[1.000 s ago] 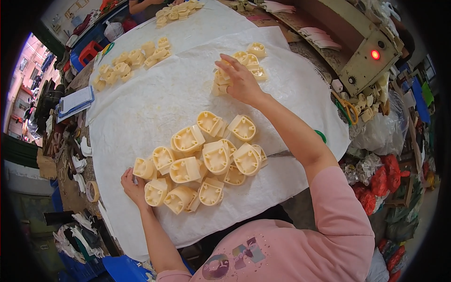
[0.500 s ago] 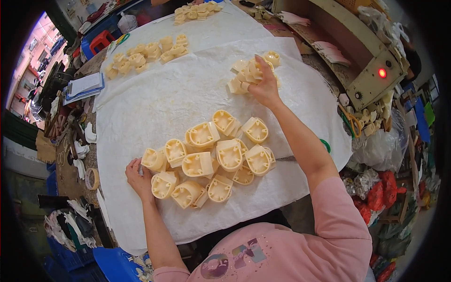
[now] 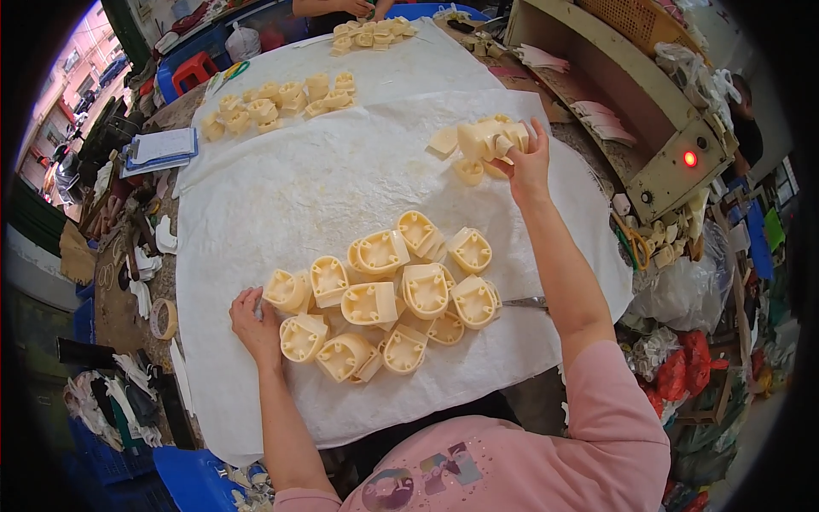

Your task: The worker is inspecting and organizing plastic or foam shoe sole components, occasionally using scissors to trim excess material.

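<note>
In the head view, the person's right hand (image 3: 529, 164) is reaching far out across the white sheet (image 3: 281, 196) that is covering the round table, its fingers closing around a cream plastic moulded part (image 3: 488, 136) and holding it just above a small cluster of similar parts (image 3: 467, 169) lying at the far right of the sheet. The left hand (image 3: 254, 322) is resting near the table's near-left side, fingers curled loosely against the left edge of the large pile of cream parts (image 3: 388, 299), touching the outermost piece (image 3: 287, 290) there; whether it is actually gripping that piece I cannot tell. The pile is sitting in the middle of the sheet, close to the person's body, with the parts lying jumbled, most showing their hollow undersides. A pair of metal scissors (image 3: 525, 302) is poking out from under the right forearm, just beside the pile. Farther away, two more groups of cream parts (image 3: 281, 101) are lying along the sheet's far edge, and another person's hands (image 3: 363, 8) are working at the group at the very top. A clipboard with papers (image 3: 162, 149) is lying off the sheet to the left, and a beige machine with a glowing red lamp (image 3: 674, 145) is standing to the right of the table.
</note>
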The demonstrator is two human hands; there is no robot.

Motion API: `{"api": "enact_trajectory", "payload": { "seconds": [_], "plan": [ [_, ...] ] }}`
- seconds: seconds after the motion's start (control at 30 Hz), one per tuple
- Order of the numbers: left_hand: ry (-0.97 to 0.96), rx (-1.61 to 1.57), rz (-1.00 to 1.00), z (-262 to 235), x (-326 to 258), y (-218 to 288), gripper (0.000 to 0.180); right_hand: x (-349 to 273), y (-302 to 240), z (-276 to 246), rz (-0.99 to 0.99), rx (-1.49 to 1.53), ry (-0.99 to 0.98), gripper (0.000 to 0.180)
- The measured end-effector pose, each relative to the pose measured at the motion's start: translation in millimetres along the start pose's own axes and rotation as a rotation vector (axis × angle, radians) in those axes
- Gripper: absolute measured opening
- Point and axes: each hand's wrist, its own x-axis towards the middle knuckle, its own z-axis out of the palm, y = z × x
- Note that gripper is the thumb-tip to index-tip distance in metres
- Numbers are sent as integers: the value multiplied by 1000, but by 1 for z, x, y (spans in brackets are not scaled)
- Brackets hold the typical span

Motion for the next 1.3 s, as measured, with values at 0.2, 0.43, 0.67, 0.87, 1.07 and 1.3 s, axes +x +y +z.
{"api": "enact_trajectory", "payload": {
  "seconds": [0.2,0.43,0.67,0.87,1.07,1.3],
  "plan": [
    [17,13,35,1,1,0,25,-27,-18,-9,-373,-605,-357,81],
    [28,-18,-12,2,2,-1,24,-59,-6,0,-517,-958,-755,79],
    [35,-27,23,4,1,-3,24,-58,0,-13,-629,-1031,-747,77],
    [43,-23,37,4,0,-6,25,-63,-10,-15,-580,-1209,-923,86],
    [24,-12,26,2,1,-3,23,-62,-14,-14,-708,-1379,-896,81],
    [50,-28,14,3,1,-3,22,-55,-3,-11,-16,-378,-366,57]
  ]
}}
